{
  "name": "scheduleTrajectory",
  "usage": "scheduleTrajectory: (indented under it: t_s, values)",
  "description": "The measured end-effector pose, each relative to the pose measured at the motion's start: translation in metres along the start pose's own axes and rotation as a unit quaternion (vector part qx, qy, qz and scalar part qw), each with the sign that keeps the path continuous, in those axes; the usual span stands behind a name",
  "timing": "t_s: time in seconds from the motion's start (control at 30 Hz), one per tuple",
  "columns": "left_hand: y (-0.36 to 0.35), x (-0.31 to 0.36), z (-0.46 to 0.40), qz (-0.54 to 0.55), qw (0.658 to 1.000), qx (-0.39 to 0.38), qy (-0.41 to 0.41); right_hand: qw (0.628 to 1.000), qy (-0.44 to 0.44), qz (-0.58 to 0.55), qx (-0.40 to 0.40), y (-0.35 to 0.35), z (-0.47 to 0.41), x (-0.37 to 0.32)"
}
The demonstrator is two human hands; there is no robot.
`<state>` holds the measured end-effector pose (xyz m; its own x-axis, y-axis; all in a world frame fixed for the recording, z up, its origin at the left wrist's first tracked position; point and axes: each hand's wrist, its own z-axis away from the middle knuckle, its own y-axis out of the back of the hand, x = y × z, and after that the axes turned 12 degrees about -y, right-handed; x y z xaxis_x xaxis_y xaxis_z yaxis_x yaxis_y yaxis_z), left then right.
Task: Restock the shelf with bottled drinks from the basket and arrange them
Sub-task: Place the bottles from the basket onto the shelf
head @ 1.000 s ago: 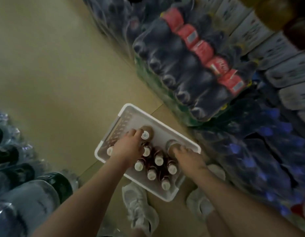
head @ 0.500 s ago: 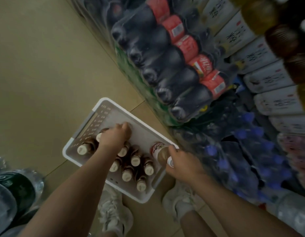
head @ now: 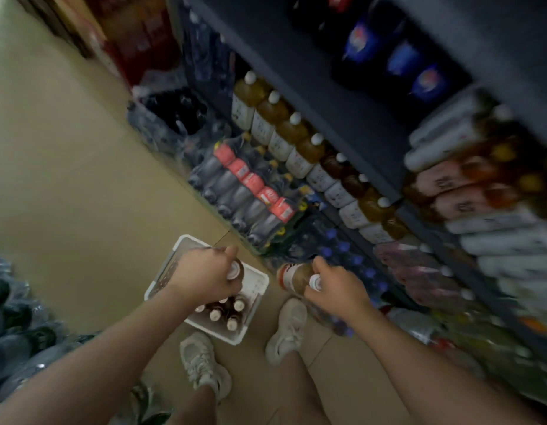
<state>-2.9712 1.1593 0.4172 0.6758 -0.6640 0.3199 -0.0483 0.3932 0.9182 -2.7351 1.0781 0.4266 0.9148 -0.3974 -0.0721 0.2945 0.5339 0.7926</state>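
Both bottles have come up out of the white perforated plastic basket (head: 256,288) since a second ago, when my hands were down among the caps. My left hand (head: 201,276) has its fingers clamped round the neck of a brown white-capped drink bottle (head: 237,270) just above the basket; my right hand (head: 336,288) grips a second brown bottle with a white-and-red label (head: 292,276), already clear of the rim and swung toward the dark metal shelf (head: 367,154). The view has lifted too, so I read this as the pick finished and the carry begun. Several capped bottles (head: 224,311) remain in the basket on the floor.
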Motion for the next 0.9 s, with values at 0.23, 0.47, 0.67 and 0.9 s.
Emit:
scheduleTrajectory:
  t_s: [0.23, 0.47, 0.67, 0.9]
  values:
    - [0.170, 0.121, -0.044, -0.046, 0.978, 0.143, -0.144, 0.965, -0.121, -0.138, 0.187, 0.159, 0.101, 0.076]
    - [0.276, 0.261, -0.122, 0.069, 0.952, 0.194, -0.229, 0.841, -0.220, -0.274, 0.412, 0.270, 0.149, 0.176]
    - [0.311, 0.349, -0.189, 0.138, 0.923, 0.259, -0.248, 0.771, -0.249, -0.314, 0.494, 0.338, 0.137, 0.252]
    - [0.288, 0.392, -0.267, 0.094, 0.928, 0.279, -0.229, 0.792, -0.274, -0.306, 0.452, 0.373, 0.078, 0.294]
